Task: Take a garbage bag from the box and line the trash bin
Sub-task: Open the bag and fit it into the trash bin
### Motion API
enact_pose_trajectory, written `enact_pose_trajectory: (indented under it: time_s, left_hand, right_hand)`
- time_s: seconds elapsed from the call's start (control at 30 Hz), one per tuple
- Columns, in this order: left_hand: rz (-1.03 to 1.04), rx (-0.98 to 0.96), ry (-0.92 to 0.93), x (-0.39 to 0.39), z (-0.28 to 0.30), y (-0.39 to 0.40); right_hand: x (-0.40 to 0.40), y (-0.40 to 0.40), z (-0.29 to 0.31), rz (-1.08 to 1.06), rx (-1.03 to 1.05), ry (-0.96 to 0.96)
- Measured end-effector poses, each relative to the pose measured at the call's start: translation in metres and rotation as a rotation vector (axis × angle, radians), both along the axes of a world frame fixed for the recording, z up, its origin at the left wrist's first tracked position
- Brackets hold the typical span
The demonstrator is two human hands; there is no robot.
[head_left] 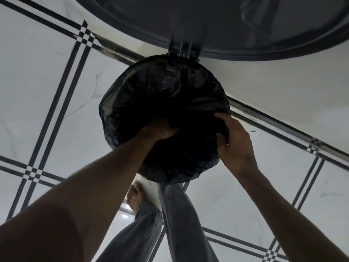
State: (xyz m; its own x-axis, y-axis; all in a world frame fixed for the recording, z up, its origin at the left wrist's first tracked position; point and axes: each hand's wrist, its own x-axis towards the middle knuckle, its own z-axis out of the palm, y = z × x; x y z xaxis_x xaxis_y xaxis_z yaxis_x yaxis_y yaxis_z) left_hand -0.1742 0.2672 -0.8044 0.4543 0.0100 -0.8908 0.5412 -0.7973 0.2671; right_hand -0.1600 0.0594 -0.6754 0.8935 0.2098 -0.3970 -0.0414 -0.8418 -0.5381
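Garbage bag (166, 95) seated in round trash bin, mouth upward, long axis vertical.
Black, crinkled, glossy film folds over the rim. Left hand (160, 129) reaches inside, fingers hidden, state cannot be told; right hand (236, 144) fingers clenched on film at the near rim. Hinged lid (217, 25) stands open above marble-look floor tiles (37, 72).

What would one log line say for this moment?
stage: lining bin | garbage bag: over rim | left hand: inside bag | right hand: gripping bag edge | lid: open

The floor (37, 82) is pale, marble-like tile crossed by paired dark lines. A white wall (283, 87) meets it along a dark baseboard (273, 121).
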Motion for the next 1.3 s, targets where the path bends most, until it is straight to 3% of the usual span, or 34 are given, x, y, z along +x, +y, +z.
enact_pose_trajectory:
  time_s: [0.07,0.17,0.23,0.33,0.43,0.63,0.73,0.83,1.03,1.17,1.3]
  left_hand:
    - [-0.104,0.06,-0.146,0.008,0.037,-0.009]
    - [-0.078,0.075,-0.62,-0.006,0.092,-0.008]
    - [-0.031,0.056,-0.895,-0.026,0.114,0.004]
    - [0.044,0.234,-1.03,-0.052,0.139,0.031]
    - [0.358,0.221,-0.892,-0.078,0.142,0.054]
    - [1.12,-0.216,-0.388,-0.097,0.14,0.064]
    - [1.368,-0.255,-0.307,-0.086,0.15,0.064]
    - [1.527,-0.251,-0.245,-0.081,0.148,0.067]
    - [1.714,-0.311,-0.14,-0.088,0.143,0.067]
    - [1.726,-0.298,-0.089,-0.099,0.142,0.067]
    - [1.661,-0.404,0.006,-0.11,0.143,0.064]
  right_hand:
    - [-0.003,-0.001,0.001,-0.043,0.054,-0.03]
    - [-0.011,-0.001,0.007,-0.158,0.144,-0.046]
    - [-0.014,0.001,0.012,-0.361,0.255,0.034]
    - [-0.015,0.001,0.014,-0.708,0.316,0.234]
    - [-0.019,-0.001,0.012,-0.919,0.437,0.393]
    - [-0.037,-0.011,0.008,-1.241,0.599,0.594]
    - [-0.049,-0.008,0.009,-1.24,0.666,0.692]
    - [-0.056,-0.001,0.008,-1.2,0.73,0.731]
    - [-0.063,0.002,-0.005,-1.321,0.788,0.731]
    - [-0.066,0.001,-0.008,-1.41,0.857,0.657]
    - [-0.064,0.002,0.003,-1.397,0.89,0.67]
